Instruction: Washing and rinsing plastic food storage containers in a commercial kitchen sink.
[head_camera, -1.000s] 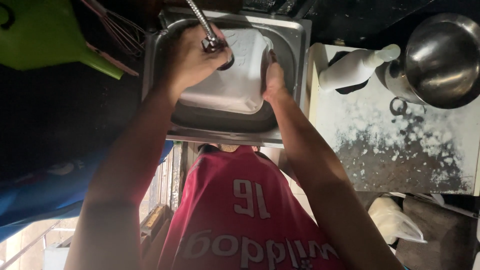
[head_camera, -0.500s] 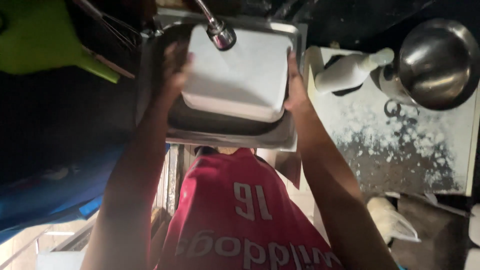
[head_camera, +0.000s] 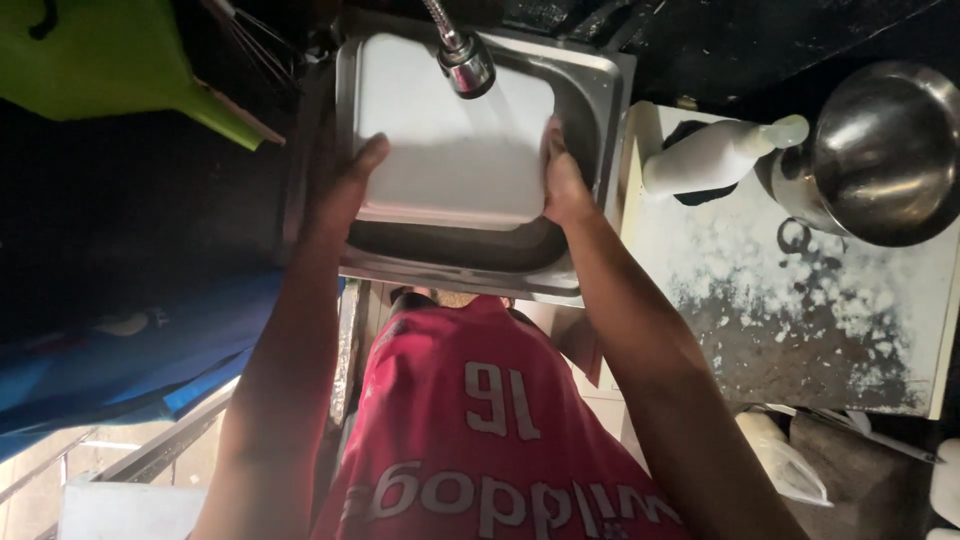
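A white rectangular tray (head_camera: 445, 140) lies flat over the steel sink (head_camera: 600, 110), under the metal faucet head (head_camera: 468, 70). My left hand (head_camera: 345, 190) grips the tray's left edge, thumb on top. My right hand (head_camera: 562, 180) grips its right edge. Both forearms reach up from the bottom of the view, over a red shirt.
A white bottle (head_camera: 715, 158) lies on the speckled counter (head_camera: 800, 310) right of the sink, next to a steel bowl (head_camera: 885, 150). A green plastic funnel-like item (head_camera: 110, 60) and a whisk (head_camera: 245, 45) sit at the upper left. Blue cloth (head_camera: 120, 350) hangs at the left.
The tray has been lifted and spread flat under the faucet; my left hand moved from the faucet area to the tray's left edge, and my right hand shifted along the right edge.
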